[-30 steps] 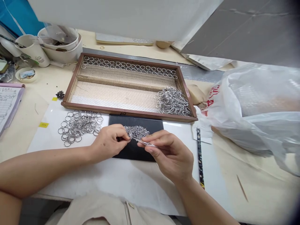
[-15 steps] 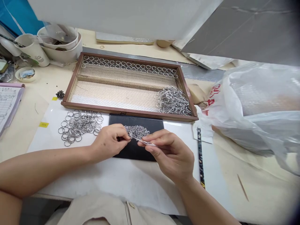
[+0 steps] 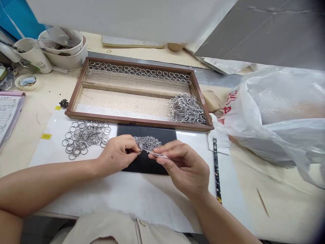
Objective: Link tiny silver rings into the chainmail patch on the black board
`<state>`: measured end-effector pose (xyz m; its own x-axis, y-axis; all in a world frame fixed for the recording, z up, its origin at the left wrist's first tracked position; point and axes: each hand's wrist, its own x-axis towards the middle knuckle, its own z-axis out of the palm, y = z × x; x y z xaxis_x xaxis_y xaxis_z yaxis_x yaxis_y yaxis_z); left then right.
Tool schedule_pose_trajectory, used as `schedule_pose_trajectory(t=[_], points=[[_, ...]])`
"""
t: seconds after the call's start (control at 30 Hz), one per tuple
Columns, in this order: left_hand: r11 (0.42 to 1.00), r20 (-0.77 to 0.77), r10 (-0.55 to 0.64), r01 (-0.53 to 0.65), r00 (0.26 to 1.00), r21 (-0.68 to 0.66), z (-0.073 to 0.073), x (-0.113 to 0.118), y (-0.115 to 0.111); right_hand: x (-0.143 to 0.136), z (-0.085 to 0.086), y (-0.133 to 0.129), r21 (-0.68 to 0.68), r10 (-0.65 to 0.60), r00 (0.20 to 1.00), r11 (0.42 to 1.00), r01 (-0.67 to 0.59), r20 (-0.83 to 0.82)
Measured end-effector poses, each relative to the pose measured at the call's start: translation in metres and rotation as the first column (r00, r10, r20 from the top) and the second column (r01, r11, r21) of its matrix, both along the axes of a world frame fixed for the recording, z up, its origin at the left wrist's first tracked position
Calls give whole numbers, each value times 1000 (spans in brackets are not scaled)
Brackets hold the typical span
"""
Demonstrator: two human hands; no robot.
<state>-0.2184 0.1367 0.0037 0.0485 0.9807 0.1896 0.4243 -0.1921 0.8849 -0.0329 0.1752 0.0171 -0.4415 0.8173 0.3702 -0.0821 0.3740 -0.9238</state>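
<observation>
silver tweezers (image 3: 160, 155) in pinched right hand (image 3: 186, 167), left hand (image 3: 120, 154) pinching something too small to tell

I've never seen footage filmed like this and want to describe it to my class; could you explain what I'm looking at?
There is no machine here: a person works with two bare hands. All three pictures come from one camera worn on the head, looking forward and down, so the forearms enter from below.

The right hand holds a slim, shiny metal tool, probably tweezers. Its tip meets the left hand, whose thumb and forefinger pinch something too small to make out.

Just behind them, small silvery pieces are heaped on a black mat. Metal rings lie loose to the left. Beyond stands a wooden-framed mesh tray, with rings in rows along its far side and a tangled pile at its right end.
</observation>
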Motion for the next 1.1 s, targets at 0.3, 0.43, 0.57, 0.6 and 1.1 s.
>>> schedule_pose_trajectory(t=[0.3,0.43,0.57,0.6,1.1], points=[[1000,-7,0,0,1000,-3,-1,-1,0,1,-1,1,-13,5,1000,1000,-5,9],[1000,5,-3,3,1000,-5,-2,-1,-1,0,0,1,-12,8,1000,1000,-8,6],[1000,18,-3,3,1000,-13,-1,0,-2,0,0,1,-6,4,1000,1000,-4,15],[1000,21,-1,2,1000,-16,-1,0,-2,0,0,1,-5,0,1000,1000,0,17],[999,28,12,-11,1000,-36,-2,0,-1,0,1,1,-2,-5,1000,1000,5,8]])
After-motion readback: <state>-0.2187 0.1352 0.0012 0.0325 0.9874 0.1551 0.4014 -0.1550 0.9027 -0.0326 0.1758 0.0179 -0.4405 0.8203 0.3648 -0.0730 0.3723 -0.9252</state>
